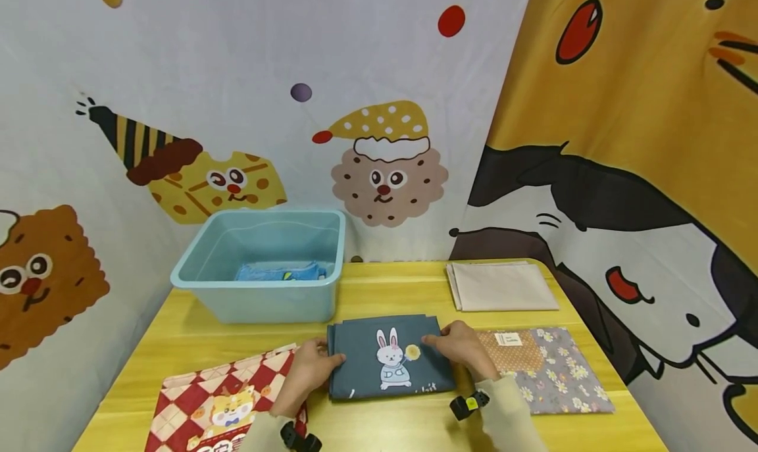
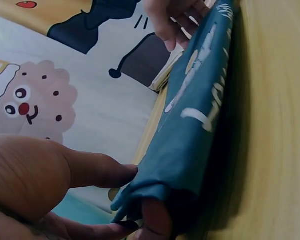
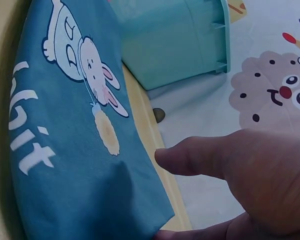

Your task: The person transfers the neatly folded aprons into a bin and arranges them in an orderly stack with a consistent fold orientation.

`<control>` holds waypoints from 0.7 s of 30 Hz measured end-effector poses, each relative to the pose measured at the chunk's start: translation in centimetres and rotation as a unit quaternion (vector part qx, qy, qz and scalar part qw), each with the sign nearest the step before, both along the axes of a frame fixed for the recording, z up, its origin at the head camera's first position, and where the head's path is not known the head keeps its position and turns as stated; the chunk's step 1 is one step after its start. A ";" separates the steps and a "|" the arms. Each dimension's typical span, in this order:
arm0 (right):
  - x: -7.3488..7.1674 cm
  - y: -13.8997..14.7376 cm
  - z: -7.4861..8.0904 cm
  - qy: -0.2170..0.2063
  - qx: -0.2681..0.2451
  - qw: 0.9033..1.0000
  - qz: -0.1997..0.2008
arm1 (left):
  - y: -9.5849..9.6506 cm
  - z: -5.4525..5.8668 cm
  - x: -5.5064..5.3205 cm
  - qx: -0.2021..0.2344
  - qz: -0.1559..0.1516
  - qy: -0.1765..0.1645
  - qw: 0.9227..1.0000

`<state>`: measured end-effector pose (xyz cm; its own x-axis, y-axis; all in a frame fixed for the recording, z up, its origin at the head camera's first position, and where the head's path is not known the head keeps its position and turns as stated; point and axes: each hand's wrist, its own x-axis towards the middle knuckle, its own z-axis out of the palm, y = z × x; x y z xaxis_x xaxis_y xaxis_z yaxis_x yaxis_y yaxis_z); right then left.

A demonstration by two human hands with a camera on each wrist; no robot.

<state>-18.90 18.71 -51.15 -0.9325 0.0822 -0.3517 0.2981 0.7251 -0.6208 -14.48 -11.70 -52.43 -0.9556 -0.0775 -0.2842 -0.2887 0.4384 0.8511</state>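
Note:
A folded dark teal cloth (image 1: 361, 356) with a printed rabbit lies between both hands in the head view. My left hand (image 1: 310, 372) grips its left edge, thumb on top; in the left wrist view fingers (image 2: 156, 217) reach under the folded layers. At the opposite edge, my right hand (image 1: 468, 348) holds the cloth's side, with its thumb over the top and the other fingers at the edge. In the right wrist view the thumb (image 3: 190, 156) shows beside the teal fabric (image 3: 75, 150), and white lettering runs along the near side. Dark shadow shows under the near edge.
A light blue plastic bin (image 1: 278, 304) with a blue item (image 1: 278, 272) inside stands at the back left. A red checkered folded cloth (image 1: 207, 399) lies left, a grey floral one (image 1: 562, 373) right, and a beige one (image 1: 503, 287) back right on the yellow wood-grain table (image 1: 385, 287).

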 end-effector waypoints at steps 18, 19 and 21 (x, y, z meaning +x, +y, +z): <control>-0.4 1.2 -2.0 -0.036 -0.192 0.980 0.023 | -1.0 -1.2 -0.7 0.116 -0.047 -0.018 0.992; -0.4 1.3 -2.1 -0.042 -0.215 0.975 0.028 | -1.1 -1.2 -0.7 0.124 -0.044 -0.021 0.991; -0.3 1.5 -2.3 -0.061 -0.260 0.963 0.037 | -1.3 -1.3 -0.6 0.136 -0.039 -0.018 0.990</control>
